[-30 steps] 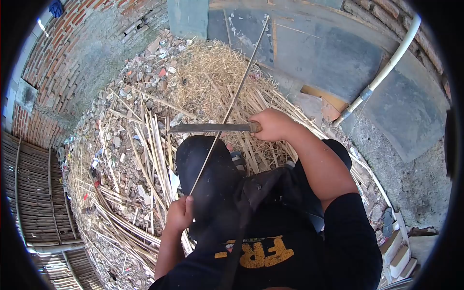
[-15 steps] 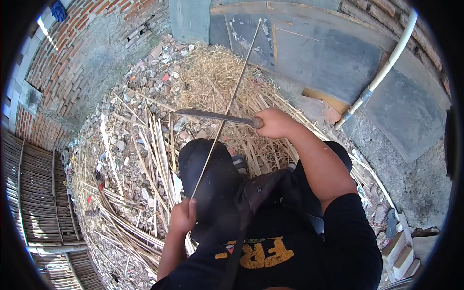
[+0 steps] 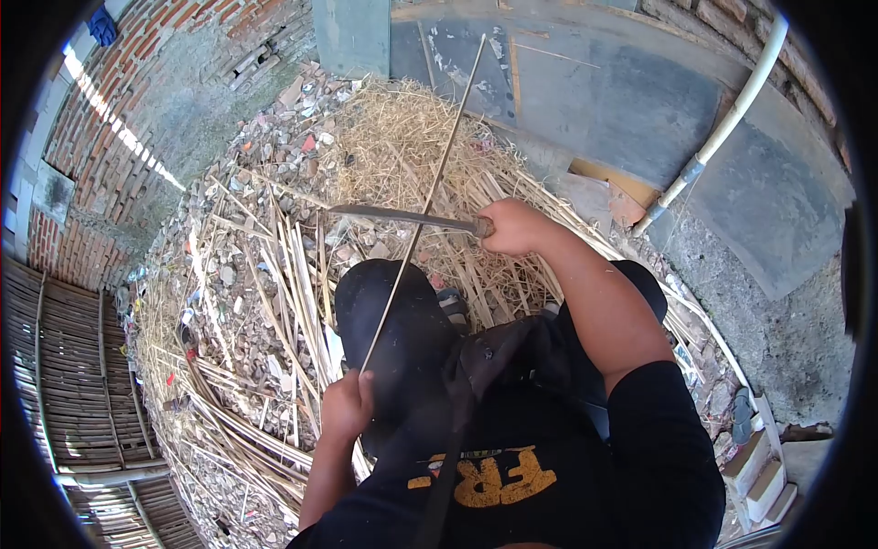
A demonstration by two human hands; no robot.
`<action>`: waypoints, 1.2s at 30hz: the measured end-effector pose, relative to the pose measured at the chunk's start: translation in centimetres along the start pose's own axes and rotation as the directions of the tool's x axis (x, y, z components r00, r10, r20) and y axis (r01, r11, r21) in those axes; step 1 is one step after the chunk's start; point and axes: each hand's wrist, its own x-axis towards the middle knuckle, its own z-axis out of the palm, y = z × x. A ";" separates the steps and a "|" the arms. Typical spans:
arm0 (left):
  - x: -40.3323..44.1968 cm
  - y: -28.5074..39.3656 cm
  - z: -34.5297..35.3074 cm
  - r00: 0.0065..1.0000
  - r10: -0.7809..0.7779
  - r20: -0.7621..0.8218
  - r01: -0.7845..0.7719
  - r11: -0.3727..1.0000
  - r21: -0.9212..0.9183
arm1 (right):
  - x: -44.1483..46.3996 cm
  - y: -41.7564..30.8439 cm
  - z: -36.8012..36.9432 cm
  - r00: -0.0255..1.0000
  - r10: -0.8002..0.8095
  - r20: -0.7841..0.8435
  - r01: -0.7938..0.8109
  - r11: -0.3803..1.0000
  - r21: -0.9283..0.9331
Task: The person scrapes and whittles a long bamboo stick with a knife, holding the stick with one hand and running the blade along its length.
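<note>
My left hand is closed around the lower end of a long, thin bamboo strip, which slants up and away over my left knee. My right hand grips the short handle of a machete. Its blade points left and crosses the strip above my knee; whether the edge bites into the bamboo I cannot tell. Below the crossing, the strip passes over the dark trouser leg.
Split bamboo strips lie in heaps over rubble on my left. A pile of dry shavings spreads ahead. Grey panels and a pale pipe stand at the far right. Brick wall and bamboo slat screen border the left.
The view has shifted slightly. The machete still crosses the strip in nearly the same place, and both hands keep their grips.
</note>
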 end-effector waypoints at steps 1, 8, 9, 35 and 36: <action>0.0 -0.1 0.1 1.000 -0.001 -0.006 0.001 1.000 0.008 | 0.1 -0.1 -0.3 1.000 0.016 -0.001 -0.016 1.000 0.016; -0.3 -0.1 0.4 1.000 0.006 -0.028 -0.004 0.996 0.089 | -1.6 -1.0 -0.3 0.997 -0.022 -0.081 0.020 0.999 -0.027; -0.3 -0.1 0.5 0.999 0.011 -0.032 -0.008 0.995 0.099 | -1.8 -1.2 -0.2 0.998 -0.025 -0.057 0.022 0.999 -0.050; -0.2 -0.4 1.4 0.995 0.043 -0.090 -0.024 0.979 0.201 | -1.6 -1.5 -0.6 1.000 -0.027 0.016 0.028 0.997 -0.070; -0.2 -0.4 1.4 0.994 0.047 -0.093 -0.028 0.979 0.200 | -1.6 -1.5 -0.7 1.000 -0.031 0.006 0.031 0.997 -0.075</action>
